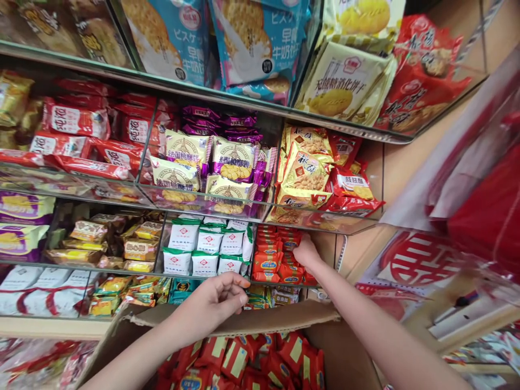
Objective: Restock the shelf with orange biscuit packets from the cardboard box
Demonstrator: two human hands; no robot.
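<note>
My left hand [221,297] hovers above the far flap of an open cardboard box [280,320], its fingers loosely curled with a gap to the thumb and nothing visible in them. Inside the box lie many small red snack packets [235,360] with yellow and blue labels. My right hand [305,252] reaches into a shelf compartment and touches the right side of stacked red packets [268,264] of similar look. Its fingertips are hidden there, so I cannot tell whether they grip one. White-and-green packets [205,262] stand in the compartment to the left.
A clear shelf lip [325,219] runs just above my right hand, under yellow and red biscuit packs [306,168]. Cream-and-purple biscuit packs [231,160] fill the middle. Red hanging goods [487,216] crowd the right side. Blue biscuit bags [252,43] stand on the upper shelf.
</note>
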